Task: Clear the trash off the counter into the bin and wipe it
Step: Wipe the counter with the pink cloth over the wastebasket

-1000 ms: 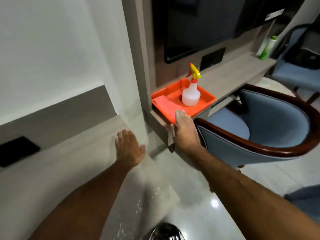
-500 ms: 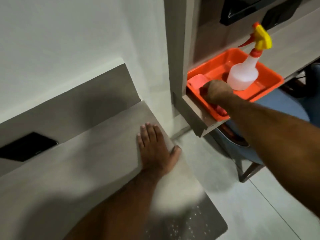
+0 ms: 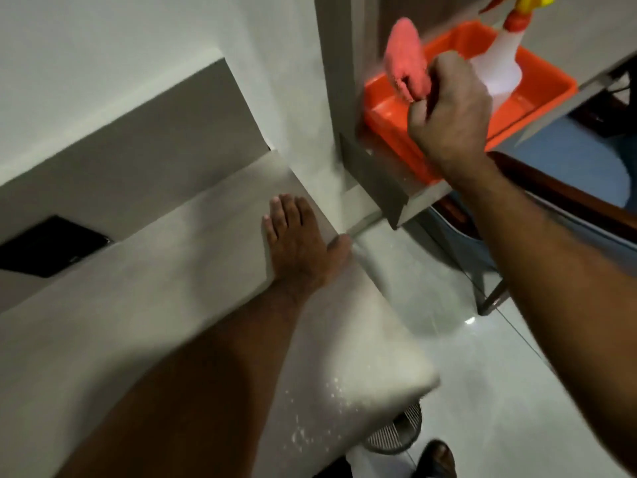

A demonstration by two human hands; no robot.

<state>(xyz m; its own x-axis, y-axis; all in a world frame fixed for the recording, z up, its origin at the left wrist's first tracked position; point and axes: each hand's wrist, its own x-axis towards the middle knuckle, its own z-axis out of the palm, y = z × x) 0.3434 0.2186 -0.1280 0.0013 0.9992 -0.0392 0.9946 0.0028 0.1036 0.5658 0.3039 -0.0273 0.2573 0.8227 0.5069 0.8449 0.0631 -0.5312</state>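
The pink-orange cleaning cloth (image 3: 406, 69) hangs in the air, blurred, above the left end of the orange tray (image 3: 389, 108), at about 1 o'clock in the view. The right hand (image 3: 448, 119) pinches its lower edge, fingers curled closed around the fabric. In the tray, at 3 o'clock from the cloth, stands a translucent spray bottle (image 3: 499, 67) with a red and yellow trigger head. The tray sits on a grey shelf (image 3: 375, 181). The left hand (image 3: 300, 246) lies flat on the pale counter (image 3: 138, 305), fingers extended and together, near its right edge. White crumbs (image 3: 310, 426) speckle the counter at 6 o'clock. A wire-mesh bin (image 3: 396, 436) shows just beneath the counter's corner.
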